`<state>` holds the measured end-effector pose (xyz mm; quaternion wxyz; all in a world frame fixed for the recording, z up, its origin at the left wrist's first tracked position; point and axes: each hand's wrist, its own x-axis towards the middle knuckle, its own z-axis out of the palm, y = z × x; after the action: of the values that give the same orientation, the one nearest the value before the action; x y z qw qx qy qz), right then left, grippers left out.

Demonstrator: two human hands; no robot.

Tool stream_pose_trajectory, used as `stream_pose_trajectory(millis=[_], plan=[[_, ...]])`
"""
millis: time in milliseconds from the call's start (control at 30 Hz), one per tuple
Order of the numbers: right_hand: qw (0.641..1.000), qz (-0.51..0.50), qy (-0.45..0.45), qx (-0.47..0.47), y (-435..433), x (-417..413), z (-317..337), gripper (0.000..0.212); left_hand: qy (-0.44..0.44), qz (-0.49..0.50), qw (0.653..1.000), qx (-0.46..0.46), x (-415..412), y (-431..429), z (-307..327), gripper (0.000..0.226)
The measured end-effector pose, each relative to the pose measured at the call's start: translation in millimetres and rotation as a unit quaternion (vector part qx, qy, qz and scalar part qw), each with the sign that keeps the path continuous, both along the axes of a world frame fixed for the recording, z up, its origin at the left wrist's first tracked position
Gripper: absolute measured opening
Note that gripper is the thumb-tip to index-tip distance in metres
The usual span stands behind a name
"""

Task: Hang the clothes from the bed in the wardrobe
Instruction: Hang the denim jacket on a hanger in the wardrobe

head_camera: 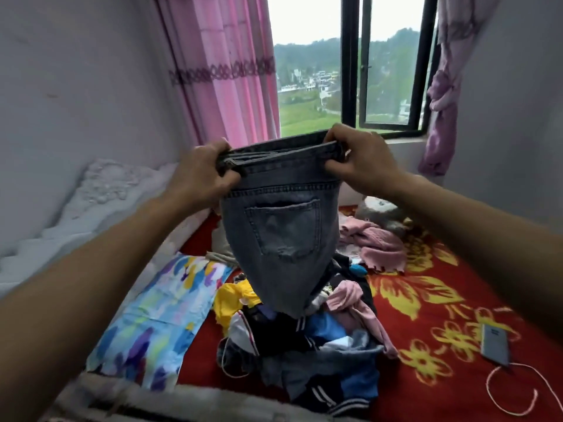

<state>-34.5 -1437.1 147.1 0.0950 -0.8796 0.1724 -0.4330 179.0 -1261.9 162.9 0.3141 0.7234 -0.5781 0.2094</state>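
The bed (pixel 441 303) with its red flowered cover carries a heap of clothes (pixel 307 339). Above the heap hang grey jeans (pixel 283 239), seemingly folded, with the left hand (pixel 201 175) and right hand (pixel 362 159) curling their fingers round the waistband.

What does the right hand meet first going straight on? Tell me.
The right hand grips the jeans at the waistband. Carried on along its forearm's line, it would probably reach the window beside the pink curtain, though depth is unclear.
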Motion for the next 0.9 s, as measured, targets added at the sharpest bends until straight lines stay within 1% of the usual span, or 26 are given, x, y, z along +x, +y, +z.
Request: stream_pose_trajectory(millis=[133,233,300,367,400,433,467,500,533,600,633,667,700,733,767,800,833,867,900], plan=[[0.997,0.043,-0.051,0.03,56.2,4.4,60.7,0.014,-0.004,0.021,0.998,-0.065,-10.5,65.0,58.4,0.017],[0.989,0.094,-0.099,0.055,93.0,6.7,103.3,0.016,0.027,0.023,0.991,-0.13,-18.3,106.9,96.6,0.017],[0.981,0.132,-0.125,0.074,114.7,8.0,124.4,0.021,0.077,0.001,0.98,-0.183,-23.7,131.8,114.5,0.018],[0.966,0.178,-0.138,0.127,133.8,10.5,131.6,0.034,0.177,-0.05,0.959,-0.218,-27.2,153.4,119.4,0.021],[0.956,0.203,-0.128,0.168,141.3,12.4,128.5,0.045,0.238,-0.076,0.944,-0.214,-27.9,163.9,115.1,0.024],[0.947,0.222,-0.104,0.209,146.2,16.3,120.0,0.056,0.287,-0.089,0.934,-0.196,-27.2,174.8,105.7,0.024],[0.941,0.229,-0.066,0.238,150.8,20.8,107.7,0.065,0.313,-0.082,0.931,-0.169,-26.0,186.6,92.7,0.022],[0.939,0.229,-0.023,0.254,155.1,25.3,94.2,0.07,0.318,-0.06,0.936,-0.138,-23.4,199.0,77.4,0.019],[0.937,0.231,0.021,0.259,160.1,29.3,80.5,0.07,0.299,-0.032,0.948,-0.106,-21.3,212.2,61.3,0.017],[0.931,0.246,0.115,0.246,171.8,37.1,54.8,0.061,0.202,0.038,0.978,-0.04,-19.9,238.4,29.3,0.016],[0.925,0.254,0.167,0.228,181.0,40.7,43.3,0.058,0.151,0.071,0.986,-0.016,-22.2,250.2,14.5,0.016],[0.917,0.264,0.216,0.206,190.9,45.1,31.0,0.059,0.118,0.09,0.989,-0.004,-26.3,262.0,1.1,0.016],[0.907,0.276,0.259,0.185,201.3,50.2,19.4,0.058,0.102,0.1,0.99,-0.001,-31.1,274.1,-11.6,0.016],[0.894,0.294,0.295,0.163,212.3,55.6,7.6,0.052,0.102,0.111,0.988,-0.002,-35.9,287.4,-24.0,0.017],[0.886,0.304,0.319,0.143,223.9,61.4,-5.5,0.039,0.122,0.127,0.984,-0.003,-39.4,302.3,-36.8,0.017],[0.883,0.313,0.327,0.124,237.4,67.0,-17.0,0.02,0.156,0.146,0.977,-0.008,-42.5,319.4,-49.0,0.018],[0.882,0.328,0.32,0.11,251.9,72.8,-26.4,0.013,0.195,0.165,0.967,-0.019,-45.3,338.2,-60.6,0.018],[0.884,0.343,0.303,0.097,267.7,80.7,-36.3,0.023,0.229,0.182,0.956,-0.033,-48.6,358.8,-71.0,0.019],[0.885,0.363,0.278,0.086,286.4,87.0,-44.5,0.028,0.255,0.196,0.946,-0.047,-52.7,380.2,-79.6,0.02]])
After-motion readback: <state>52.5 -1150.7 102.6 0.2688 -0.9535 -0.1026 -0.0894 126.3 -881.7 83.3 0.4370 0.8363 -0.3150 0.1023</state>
